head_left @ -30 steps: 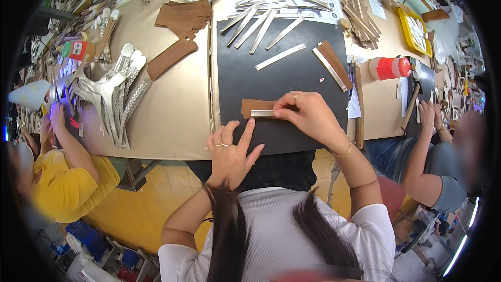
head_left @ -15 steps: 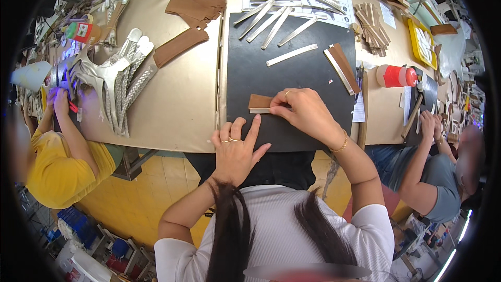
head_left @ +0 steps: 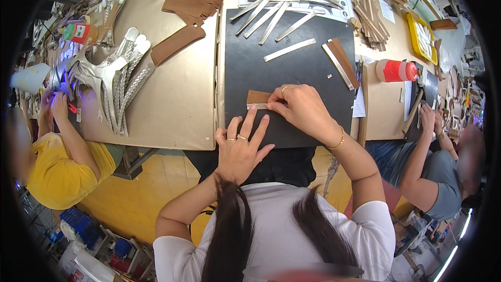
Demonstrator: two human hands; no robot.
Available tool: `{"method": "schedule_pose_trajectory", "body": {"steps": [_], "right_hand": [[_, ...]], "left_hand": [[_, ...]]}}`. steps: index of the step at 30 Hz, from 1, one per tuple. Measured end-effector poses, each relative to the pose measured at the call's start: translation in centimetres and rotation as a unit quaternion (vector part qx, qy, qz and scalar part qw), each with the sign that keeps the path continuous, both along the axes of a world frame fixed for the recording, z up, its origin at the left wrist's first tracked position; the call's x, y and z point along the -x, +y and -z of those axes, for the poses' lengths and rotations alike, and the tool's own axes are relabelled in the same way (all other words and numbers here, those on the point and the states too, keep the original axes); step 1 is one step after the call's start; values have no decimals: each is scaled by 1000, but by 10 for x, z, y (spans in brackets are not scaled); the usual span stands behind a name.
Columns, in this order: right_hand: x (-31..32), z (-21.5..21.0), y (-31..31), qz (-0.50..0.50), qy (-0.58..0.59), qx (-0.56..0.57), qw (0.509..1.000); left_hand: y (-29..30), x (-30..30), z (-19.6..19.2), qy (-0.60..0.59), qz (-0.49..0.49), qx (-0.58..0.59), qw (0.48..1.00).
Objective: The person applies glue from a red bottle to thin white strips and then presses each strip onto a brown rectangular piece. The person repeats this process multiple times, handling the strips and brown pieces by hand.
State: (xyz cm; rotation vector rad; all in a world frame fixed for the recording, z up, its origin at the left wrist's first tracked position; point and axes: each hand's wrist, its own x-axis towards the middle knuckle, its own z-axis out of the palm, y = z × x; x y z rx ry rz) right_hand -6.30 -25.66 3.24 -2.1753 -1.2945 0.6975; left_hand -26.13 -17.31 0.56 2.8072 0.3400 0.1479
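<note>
A brown strip with a pale edge (head_left: 257,97) lies crosswise on the black mat (head_left: 284,73) in front of me. My right hand (head_left: 305,109) pinches it near its right part with thumb and fingers, covering that end. My left hand (head_left: 237,149) is open, fingers spread. One of its fingertips presses on the pale lower edge, near the left end. Beyond my hands a single silvery strip (head_left: 289,50) lies at a slant. To the right rests a brown strip (head_left: 342,61) with a pale strip (head_left: 338,66) along its side.
Several silvery strips (head_left: 271,21) fan out at the far edge. Brown strips (head_left: 192,4) are stacked far left, near silvery braided straps (head_left: 112,83). A red-capped bottle (head_left: 396,70) lies right. Co-workers sit on both sides, in a yellow shirt (head_left: 65,169) and a grey-blue one (head_left: 441,183).
My left hand has shifted slightly, and its fingertip now rests on the strip's pale edge instead of just below it. My right hand keeps its pinch, a little farther left.
</note>
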Motion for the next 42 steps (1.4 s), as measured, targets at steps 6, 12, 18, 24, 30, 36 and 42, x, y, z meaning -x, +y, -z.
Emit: {"method": "schedule_pose_trajectory", "body": {"steps": [6, 12, 18, 24, 30, 36, 42], "right_hand": [[2, -1, -2, 0, -5, -5, 1000], [-13, -18, -29, 78, 77, 34, 993], [-19, -17, -43, 154, 130, 49, 978], [-24, -13, -43, 129, 109, 56, 984], [-25, -10, -42, 112, 87, 52, 988], [-22, -5, -45, 112, 69, 31, 991], [-11, -1, -51, 94, -89, 30, 991]], "left_hand": [[4, -5, -2, -8, 2, -2, 1000], [8, -16, -1, -43, 29, 7, 999], [6, -23, -5, -26, 24, -38, 999], [-3, -32, -4, -1, -4, -64, 998], [-6, -32, -2, 6, -5, -84, 996], [-6, -34, -4, 18, -1, -98, 995], [-14, -36, -6, 37, -11, -86, 996]]}}
